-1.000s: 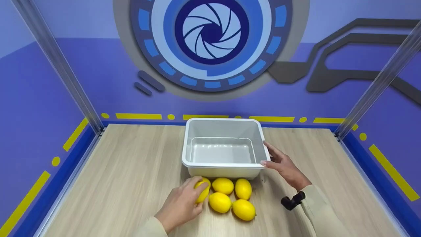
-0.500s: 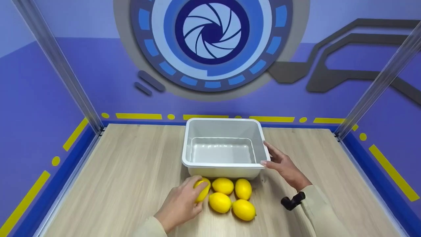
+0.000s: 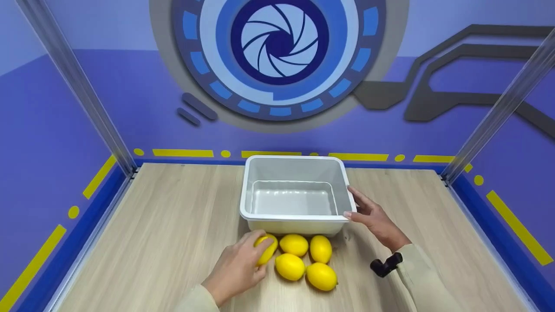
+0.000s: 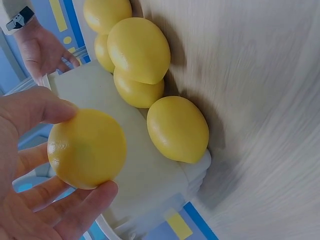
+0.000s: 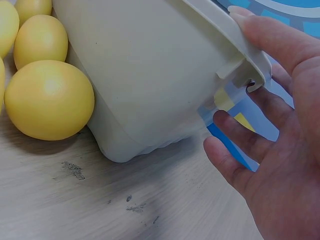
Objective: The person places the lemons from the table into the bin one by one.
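In the head view, a white plastic tub (image 3: 299, 227) stands at mid table, bare inside. Just in front of it lies a cluster of yellow lemons, among them a near lemon (image 3: 321, 276) and a right-hand lemon (image 3: 321, 249). My left hand (image 3: 236, 266) is at the cluster's left side. In the left wrist view it grips one lemon (image 4: 90, 150) between thumb and fingertips, apart from the table lemon (image 4: 177, 129) beside the tub. My right hand (image 3: 381, 223) holds the tub's right front corner, thumb on the rim (image 5: 240, 37), other fingers outside and below it.
A light wooden table (image 3: 182, 208) bears everything. Behind it rises a blue-purple printed wall (image 3: 130, 99), close to the tub's back, with metal posts (image 3: 82, 86) at the corners. A black clip-like device (image 3: 386, 264) is on my right wrist.
My left hand has shifted very slightly left. The right hand, the tub and the other lemons have stayed in place.
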Demonstrator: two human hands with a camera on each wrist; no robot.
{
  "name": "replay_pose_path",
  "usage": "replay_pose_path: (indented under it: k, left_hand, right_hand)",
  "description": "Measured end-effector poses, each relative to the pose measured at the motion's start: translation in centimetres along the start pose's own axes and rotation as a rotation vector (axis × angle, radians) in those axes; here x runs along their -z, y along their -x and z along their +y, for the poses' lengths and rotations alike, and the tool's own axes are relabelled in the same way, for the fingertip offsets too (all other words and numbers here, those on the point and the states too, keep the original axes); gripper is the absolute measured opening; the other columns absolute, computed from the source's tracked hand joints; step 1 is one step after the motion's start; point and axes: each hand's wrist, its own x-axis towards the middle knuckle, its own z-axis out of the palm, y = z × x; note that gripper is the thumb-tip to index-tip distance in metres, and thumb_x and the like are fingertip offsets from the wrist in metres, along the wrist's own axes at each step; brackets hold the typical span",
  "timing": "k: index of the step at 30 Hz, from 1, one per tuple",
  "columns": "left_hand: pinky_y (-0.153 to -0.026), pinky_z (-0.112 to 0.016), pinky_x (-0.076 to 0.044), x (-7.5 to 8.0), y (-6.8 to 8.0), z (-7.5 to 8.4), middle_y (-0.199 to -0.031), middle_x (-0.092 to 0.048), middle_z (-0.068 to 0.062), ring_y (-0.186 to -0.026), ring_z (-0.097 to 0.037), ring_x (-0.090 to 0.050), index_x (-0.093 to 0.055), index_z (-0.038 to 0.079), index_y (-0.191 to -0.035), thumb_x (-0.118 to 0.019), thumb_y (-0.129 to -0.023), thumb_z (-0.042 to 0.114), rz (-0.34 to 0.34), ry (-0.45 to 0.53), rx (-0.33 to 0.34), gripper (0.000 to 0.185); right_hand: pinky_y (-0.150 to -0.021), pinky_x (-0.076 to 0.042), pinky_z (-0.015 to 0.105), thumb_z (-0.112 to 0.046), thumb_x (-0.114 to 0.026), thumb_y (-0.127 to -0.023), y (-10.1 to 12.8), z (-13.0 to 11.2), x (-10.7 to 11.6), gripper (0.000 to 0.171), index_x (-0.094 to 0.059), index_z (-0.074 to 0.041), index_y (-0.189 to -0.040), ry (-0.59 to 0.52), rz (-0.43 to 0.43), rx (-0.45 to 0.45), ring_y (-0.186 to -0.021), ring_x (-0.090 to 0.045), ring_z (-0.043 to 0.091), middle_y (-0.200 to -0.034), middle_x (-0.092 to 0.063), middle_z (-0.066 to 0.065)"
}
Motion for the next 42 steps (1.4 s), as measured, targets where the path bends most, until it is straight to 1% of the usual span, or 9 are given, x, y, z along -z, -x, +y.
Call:
replay_pose_path:
  k: [4,9,13,22,33,38,42]
  left_hand:
    - [-0.067,-0.035,-0.058,0.09,-0.04,0.05,-0.125,-0.057,-0.006,-0.11,-0.02,-0.059,-0.059,0.017,-0.126,-0.074,-0.078,0.023,-0.012,0.0,0.007,0.051]
    - [-0.064,-0.034,-0.058,0.22,-0.05,0.08,-0.123,-0.057,-0.006,-0.108,-0.021,-0.06,-0.06,0.017,-0.124,-0.074,-0.077,0.023,-0.001,-0.005,0.008,0.05]
    - [-0.068,-0.035,-0.058,0.34,-0.11,0.05,-0.125,-0.057,-0.006,-0.11,-0.021,-0.06,-0.059,0.018,-0.126,-0.074,-0.077,0.023,-0.008,-0.005,0.017,0.051]
    - [-0.065,-0.036,-0.058,0.31,-0.08,-0.1,-0.124,-0.058,-0.007,-0.109,-0.022,-0.061,-0.059,0.018,-0.124,-0.073,-0.075,0.022,0.023,-0.007,0.007,0.051]
    - [-0.067,-0.035,-0.059,0.61,-0.24,-0.08,-0.125,-0.058,-0.006,-0.11,-0.021,-0.06,-0.06,0.018,-0.124,-0.073,-0.077,0.022,0.011,0.006,0.019,0.05]
    - [-0.069,-0.037,-0.059,0.73,-0.34,-0.12,-0.126,-0.058,-0.008,-0.11,-0.022,-0.06,-0.059,0.018,-0.124,-0.073,-0.076,0.022,0.008,0.006,0.016,0.05]
    - [-0.066,-0.036,-0.058,0.84,-0.36,-0.19,-0.125,-0.058,-0.008,-0.11,-0.022,-0.06,-0.06,0.017,-0.124,-0.074,-0.076,0.021,0.023,0.003,0.009,0.05]
  right_hand:
    - [-0.095,-0.047,0.017,-0.018,-0.065,-0.091,-0.01,0.05,0.01,0.076,-0.024,-0.026,-0.154,0.002,-0.001,-0.005,-0.141,-0.034,0.037,-0.161,-0.021,0.01]
    - [-0.095,-0.047,0.017,-0.02,-0.067,-0.09,-0.05,0.08,-0.06,0.076,-0.025,-0.029,-0.153,-0.004,0.009,-0.022,-0.142,-0.035,0.034,-0.161,-0.023,0.007]
    - [-0.096,-0.047,0.018,-0.02,-0.067,-0.09,-0.04,0.1,-0.07,0.076,-0.025,-0.03,-0.153,-0.006,0.013,-0.024,-0.142,-0.036,0.032,-0.161,-0.024,0.005]
    - [-0.095,-0.047,0.016,-0.019,-0.065,-0.092,0.0,0.13,-0.06,0.076,-0.024,-0.027,-0.154,0.002,0.003,-0.012,-0.142,-0.034,0.036,-0.161,-0.021,0.009]
    - [-0.095,-0.046,0.016,-0.017,-0.064,-0.092,-0.06,0.14,-0.08,0.075,-0.022,-0.026,-0.154,0.005,-0.003,-0.01,-0.143,-0.032,0.036,-0.161,-0.02,0.01]
    - [-0.095,-0.047,0.017,-0.019,-0.065,-0.091,-0.12,0.14,-0.04,0.076,-0.023,-0.027,-0.154,-0.001,0.006,-0.016,-0.141,-0.035,0.036,-0.161,-0.022,0.008]
    - [-0.095,-0.047,0.016,-0.018,-0.064,-0.092,-0.16,0.15,0.07,0.075,-0.023,-0.027,-0.154,-0.001,-0.004,-0.007,-0.141,-0.035,0.037,-0.161,-0.021,0.01]
